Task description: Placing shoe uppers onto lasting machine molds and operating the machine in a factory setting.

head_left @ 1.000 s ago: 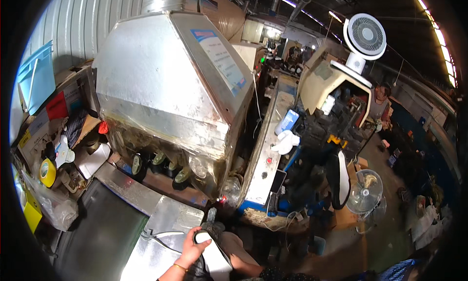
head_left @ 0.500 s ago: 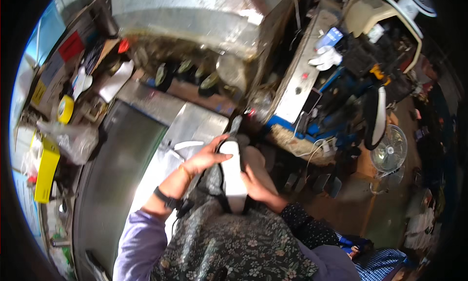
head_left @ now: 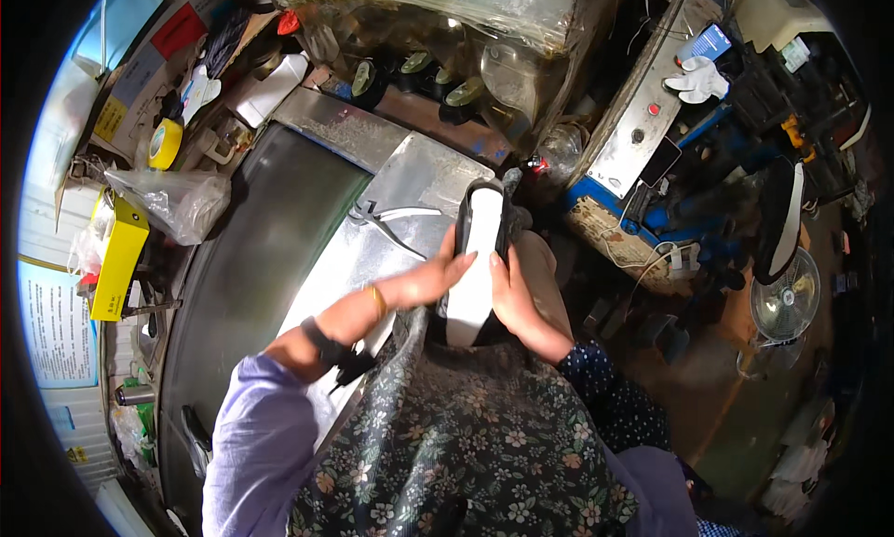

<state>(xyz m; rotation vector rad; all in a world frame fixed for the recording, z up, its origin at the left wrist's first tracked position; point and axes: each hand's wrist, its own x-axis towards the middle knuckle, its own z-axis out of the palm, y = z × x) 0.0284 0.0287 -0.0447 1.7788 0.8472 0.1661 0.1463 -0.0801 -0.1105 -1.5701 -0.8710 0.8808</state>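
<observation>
A shoe [head_left: 480, 258] with a long white sole and a dark upper lies sole-up above my lap, its rounded end pointing away from me. My left hand [head_left: 436, 281] is closed on its left side, the fingertips lying over the sole's edge. Along the opposite edge my right hand [head_left: 518, 299] grips the shoe, its fingers pointing forward. The upper is mostly hidden beneath the sole and hands. Just left of the shoe, a pair of pincers [head_left: 377, 222] with pale handles rests on the metal tabletop [head_left: 414, 169].
A dark conveyor belt [head_left: 251, 248] runs along my left. Several dark shoes [head_left: 414, 76] stand on a far ledge. To the right are a control panel [head_left: 624, 146], a white glove [head_left: 697, 81], a phone [head_left: 661, 162] and a fan [head_left: 785, 295]. A yellow box [head_left: 121, 258] is far left.
The view has swung, so the surroundings sit further right. My left hand has slid from near the shoe's far end back to about mid-sole. Both hands still hold the shoe.
</observation>
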